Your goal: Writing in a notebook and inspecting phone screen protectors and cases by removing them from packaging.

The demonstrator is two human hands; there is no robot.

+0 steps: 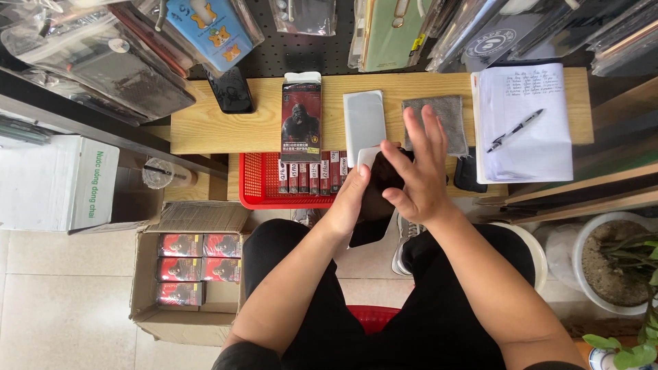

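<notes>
Nearest the camera are the person's knees in black trousers, seen from above, with both forearms reaching forward over the lap. The left hand (351, 195) has its grip closed around a black phone (375, 199), held in the air above the lap, just in front of the edge of the wooden surface (205, 127). The right hand (419, 171) lies over the phone's upper part with fingers spread and loose, gripping nothing; it seems to press or wipe the screen, though the contact is hidden. A small white piece, perhaps a wipe or peel tab, shows at the phone's far end. The work looks to be at the screen-cleaning or film-smoothing step; next would call for steady, even strokes along the glass. The phone's long axis runs near to far, tilted slightly right, its top end pointing toward the surface. On that surface lie a pale screen protector sheet (363, 123) and a grey cloth (449, 113).
</notes>
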